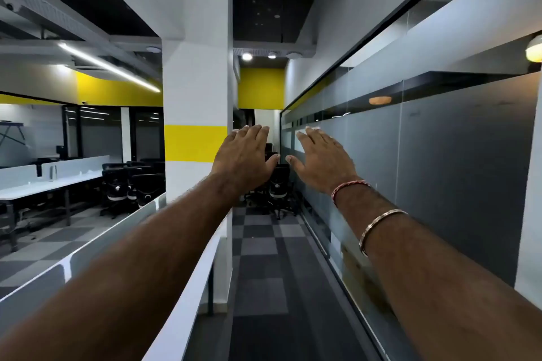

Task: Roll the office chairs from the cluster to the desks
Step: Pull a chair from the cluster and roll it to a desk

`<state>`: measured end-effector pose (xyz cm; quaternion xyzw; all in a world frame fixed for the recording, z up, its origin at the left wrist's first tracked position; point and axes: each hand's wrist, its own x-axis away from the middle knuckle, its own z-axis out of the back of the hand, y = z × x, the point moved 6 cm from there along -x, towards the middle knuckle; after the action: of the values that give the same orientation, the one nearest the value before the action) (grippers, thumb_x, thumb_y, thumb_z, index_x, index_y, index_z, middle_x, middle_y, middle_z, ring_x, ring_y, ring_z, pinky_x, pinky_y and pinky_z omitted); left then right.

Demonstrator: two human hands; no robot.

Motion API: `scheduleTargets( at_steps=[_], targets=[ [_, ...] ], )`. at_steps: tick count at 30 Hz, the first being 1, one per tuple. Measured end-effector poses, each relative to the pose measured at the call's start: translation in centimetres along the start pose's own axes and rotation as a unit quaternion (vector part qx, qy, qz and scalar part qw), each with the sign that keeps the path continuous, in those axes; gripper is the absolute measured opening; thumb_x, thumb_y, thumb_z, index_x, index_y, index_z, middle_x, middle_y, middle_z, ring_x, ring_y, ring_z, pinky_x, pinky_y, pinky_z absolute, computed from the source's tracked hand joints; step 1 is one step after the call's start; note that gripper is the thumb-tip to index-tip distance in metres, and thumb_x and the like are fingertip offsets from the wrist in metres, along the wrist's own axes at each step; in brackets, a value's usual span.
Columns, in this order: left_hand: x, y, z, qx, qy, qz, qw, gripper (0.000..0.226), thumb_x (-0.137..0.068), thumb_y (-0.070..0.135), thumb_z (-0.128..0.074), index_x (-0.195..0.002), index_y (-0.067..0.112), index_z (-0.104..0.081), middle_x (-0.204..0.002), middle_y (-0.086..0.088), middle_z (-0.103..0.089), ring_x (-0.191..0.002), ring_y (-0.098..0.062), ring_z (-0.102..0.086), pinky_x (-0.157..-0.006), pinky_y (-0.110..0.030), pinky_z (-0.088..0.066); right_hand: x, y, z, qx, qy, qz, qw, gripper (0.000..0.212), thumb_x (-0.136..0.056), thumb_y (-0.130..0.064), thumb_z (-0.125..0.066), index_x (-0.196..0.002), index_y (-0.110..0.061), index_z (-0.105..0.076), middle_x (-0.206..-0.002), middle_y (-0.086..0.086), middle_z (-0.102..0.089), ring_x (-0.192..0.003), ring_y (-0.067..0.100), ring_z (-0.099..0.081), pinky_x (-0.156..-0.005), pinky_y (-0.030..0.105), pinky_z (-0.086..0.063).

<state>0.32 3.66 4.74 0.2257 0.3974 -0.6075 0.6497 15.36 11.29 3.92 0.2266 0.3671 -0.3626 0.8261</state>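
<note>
Both hands are stretched forward at arm's length with backs up and fingers straight, holding nothing. Left hand and right hand hover side by side, thumbs nearly meeting but apart. On the right arm sit a red thread band at the wrist and a thin metal bangle farther up the forearm.

Straight ahead at twelve o'clock, down the corridor of grey checkered carpet tiles, black mesh-backed office chairs stand clustered, partly hidden behind the hands. More black swivel chairs crowd together at ten o'clock, just beside the long white desk with low dividers. A white square pillar with a yellow band rises at eleven o'clock between the two chair groups. A frosted glass partition wall runs along three o'clock.
</note>
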Motion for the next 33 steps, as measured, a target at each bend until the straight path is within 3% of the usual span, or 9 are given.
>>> scheduleTargets(
  at_steps=[9, 19, 26, 33],
  targets=[
    [0.0, 6.2, -8.5, 0.012, -0.112, 0.015, 0.993, 0.066, -0.096, 0.052, -0.056, -0.15, 0.017, -0.041, -0.149, -0.007, -0.053, -0.133, -0.03, -0.052, -0.106, -0.05, -0.046, 3.0, 5.4, -6.3, 0.008, -0.068, 0.009, 0.998, 0.07, -0.096, -0.054, -0.048, -0.152, -0.016, -0.031, -0.158, 0.009, -0.033, -0.147, 0.027, -0.026, -0.12, 0.047, -0.025],
    [-3.9, 9.1, -19.7, 0.016, -0.16, 0.033, 0.987, 0.065, -0.095, 0.051, -0.057, -0.148, 0.016, -0.044, -0.145, -0.008, -0.056, -0.13, -0.029, -0.055, -0.104, -0.048, -0.046, 1.7, 11.9, -16.9, -0.019, -0.127, 0.007, 0.992, 0.067, -0.096, -0.053, -0.052, -0.15, -0.017, -0.034, -0.155, 0.009, -0.037, -0.146, 0.027, -0.028, -0.12, 0.045, -0.026],
    [-9.4, 7.5, -33.5, 0.026, -0.186, 0.019, 0.982, 0.069, -0.095, 0.052, -0.056, -0.151, 0.016, -0.04, -0.149, -0.008, -0.053, -0.134, -0.03, -0.052, -0.108, -0.05, -0.043, -3.5, 16.6, -29.4, -0.033, -0.143, -0.012, 0.989, 0.067, -0.095, -0.052, -0.053, -0.15, -0.017, -0.036, -0.153, 0.008, -0.041, -0.144, 0.026, -0.031, -0.118, 0.044, -0.028],
    [-19.1, 3.0, -48.3, 0.029, -0.195, 0.005, 0.98, 0.068, -0.096, 0.055, -0.056, -0.15, 0.017, -0.042, -0.147, -0.007, -0.054, -0.132, -0.029, -0.053, -0.107, -0.05, -0.045, -14.2, 21.3, -42.9, -0.024, -0.151, -0.031, 0.988, 0.068, -0.094, -0.052, -0.054, -0.15, -0.017, -0.036, -0.151, 0.008, -0.043, -0.143, 0.026, -0.033, -0.117, 0.044, -0.029]
  ],
)
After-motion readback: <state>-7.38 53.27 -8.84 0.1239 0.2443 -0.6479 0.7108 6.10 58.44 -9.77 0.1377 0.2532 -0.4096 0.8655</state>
